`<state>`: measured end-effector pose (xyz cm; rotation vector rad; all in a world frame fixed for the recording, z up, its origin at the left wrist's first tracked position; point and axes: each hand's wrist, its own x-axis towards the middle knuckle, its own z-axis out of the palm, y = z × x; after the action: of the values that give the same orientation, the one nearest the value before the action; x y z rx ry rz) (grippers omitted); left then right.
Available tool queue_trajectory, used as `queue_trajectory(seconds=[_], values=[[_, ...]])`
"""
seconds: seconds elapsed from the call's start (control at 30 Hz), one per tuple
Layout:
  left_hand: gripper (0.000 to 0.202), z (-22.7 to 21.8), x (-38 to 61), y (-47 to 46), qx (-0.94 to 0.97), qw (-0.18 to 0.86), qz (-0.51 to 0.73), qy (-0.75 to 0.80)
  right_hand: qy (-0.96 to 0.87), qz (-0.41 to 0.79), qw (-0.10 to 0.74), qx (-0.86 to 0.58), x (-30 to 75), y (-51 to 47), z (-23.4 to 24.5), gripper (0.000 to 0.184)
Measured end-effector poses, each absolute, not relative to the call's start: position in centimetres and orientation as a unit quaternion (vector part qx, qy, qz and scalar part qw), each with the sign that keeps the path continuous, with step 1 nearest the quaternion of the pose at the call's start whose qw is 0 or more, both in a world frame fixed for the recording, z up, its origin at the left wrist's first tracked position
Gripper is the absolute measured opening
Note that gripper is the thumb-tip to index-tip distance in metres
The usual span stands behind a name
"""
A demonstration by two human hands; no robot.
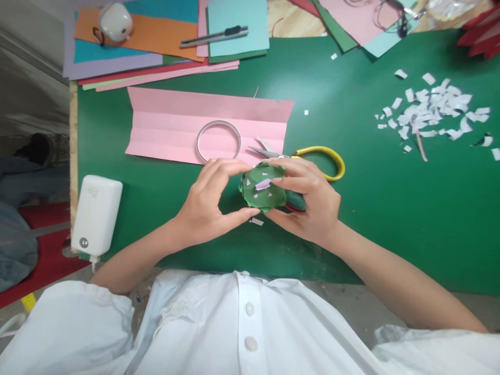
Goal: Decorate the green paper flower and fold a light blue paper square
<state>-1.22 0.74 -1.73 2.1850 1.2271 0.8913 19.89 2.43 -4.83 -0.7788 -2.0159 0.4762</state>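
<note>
Between my two hands is a small green paper piece (269, 199) with an uneven, folded rim and several bits of pale pink paper on its face. My left hand (209, 200) grips its left edge between thumb and fingers. On the other side, my right hand (308, 195) holds the right edge, one fingertip by the larger pink strip in the middle. Scissors with a yellow handle (339, 162) lie open just behind my right hand, partly hidden. A roll of tape (198, 140) rests on a creased pink paper sheet (167, 133) beyond my left hand.
A white power bank (97, 213) with a cable stands at the left edge of the green table (390, 219). Coloured paper sheets (156, 31) are stacked at the back left, with a utility knife (214, 36) on top. White paper scraps (441, 107) are heaped on the right.
</note>
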Motion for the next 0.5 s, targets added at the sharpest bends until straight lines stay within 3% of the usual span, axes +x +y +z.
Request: queue_trajectory(seconds=[0.23, 0.37, 0.5], values=[[0.048, -1.1, -1.7, 1.1, 0.787, 0.197, 0.309, 0.496, -0.825, 0.202, 0.41, -0.333, 20.1, 2.8, -4.5, 0.058], [0.046, -0.9, -2.4, 1.9, 0.77, 0.136, 0.305, 0.544, -0.831, 0.143, 0.358, -0.402, 20.9, 3.2, -3.7, 0.047], [0.046, -2.1, -3.2, 2.6, 0.756, 0.101, 0.31, 0.567, -0.83, 0.092, 0.246, -0.492, 22.0, 3.6, -3.4, 0.041]])
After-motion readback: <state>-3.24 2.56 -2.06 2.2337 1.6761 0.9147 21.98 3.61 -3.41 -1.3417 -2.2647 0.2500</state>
